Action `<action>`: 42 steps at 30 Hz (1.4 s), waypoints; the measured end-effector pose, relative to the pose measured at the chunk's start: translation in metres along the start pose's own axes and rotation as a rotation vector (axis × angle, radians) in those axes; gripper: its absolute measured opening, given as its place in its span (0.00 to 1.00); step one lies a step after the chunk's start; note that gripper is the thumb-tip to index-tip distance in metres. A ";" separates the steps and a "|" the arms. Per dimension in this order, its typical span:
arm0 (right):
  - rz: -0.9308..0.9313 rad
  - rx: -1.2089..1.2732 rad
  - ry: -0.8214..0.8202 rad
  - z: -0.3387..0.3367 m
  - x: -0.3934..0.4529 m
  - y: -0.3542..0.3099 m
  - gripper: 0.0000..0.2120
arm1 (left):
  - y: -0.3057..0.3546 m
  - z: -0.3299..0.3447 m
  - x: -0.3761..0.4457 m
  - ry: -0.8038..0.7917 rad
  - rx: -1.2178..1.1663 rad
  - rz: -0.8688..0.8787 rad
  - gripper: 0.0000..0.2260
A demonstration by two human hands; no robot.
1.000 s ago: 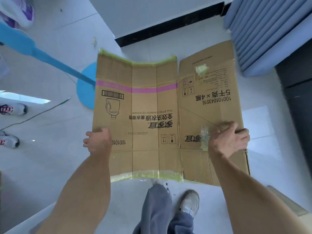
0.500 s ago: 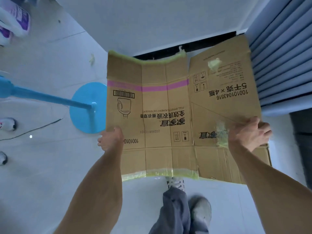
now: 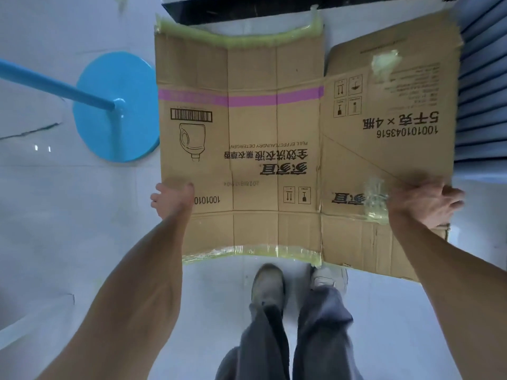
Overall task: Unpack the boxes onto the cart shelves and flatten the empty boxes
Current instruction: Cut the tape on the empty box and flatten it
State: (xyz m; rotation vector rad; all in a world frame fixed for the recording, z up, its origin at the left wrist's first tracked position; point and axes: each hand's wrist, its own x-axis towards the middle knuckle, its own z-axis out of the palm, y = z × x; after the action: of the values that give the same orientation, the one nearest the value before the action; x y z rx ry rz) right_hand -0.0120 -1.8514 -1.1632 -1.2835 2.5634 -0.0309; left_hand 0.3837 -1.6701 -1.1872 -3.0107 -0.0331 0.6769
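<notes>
Box: a flattened laundry-detergent carton (image 3: 274, 149) is held spread out above the white floor (image 3: 68, 215), print upside down, yellow-green tape (image 3: 238, 37) along its near and far edges.
Left hand (image 3: 172, 198): the left edge is gripped, thumb on top, fingers curled beneath.
Right hand (image 3: 422, 201): the near right corner is gripped, fingers curled over the edge.
Nearby: a blue stand base (image 3: 118, 105) lies to the left, blue slats (image 3: 482, 91) to the right.
Risk: the panels are only creased — the sheet could sag or spring back along the folds; loose tape could catch on the slats if it is swung right.
Stage: judged flattened, not yet set down.
</notes>
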 end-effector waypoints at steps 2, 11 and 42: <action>0.018 -0.030 -0.057 0.018 0.004 0.016 0.15 | -0.010 0.014 0.006 0.011 0.038 0.044 0.33; -0.378 -0.232 -0.374 0.066 -0.038 0.026 0.38 | -0.027 0.070 -0.001 -0.021 0.367 0.504 0.37; -0.391 -0.495 -0.510 -0.132 -0.100 0.073 0.34 | 0.044 -0.017 -0.255 -0.294 0.676 1.051 0.43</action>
State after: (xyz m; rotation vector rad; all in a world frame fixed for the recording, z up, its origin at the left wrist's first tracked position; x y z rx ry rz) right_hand -0.0453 -1.7421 -1.0233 -1.6762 1.9139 0.7875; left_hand 0.1611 -1.7229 -1.0652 -2.0665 1.4782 0.9023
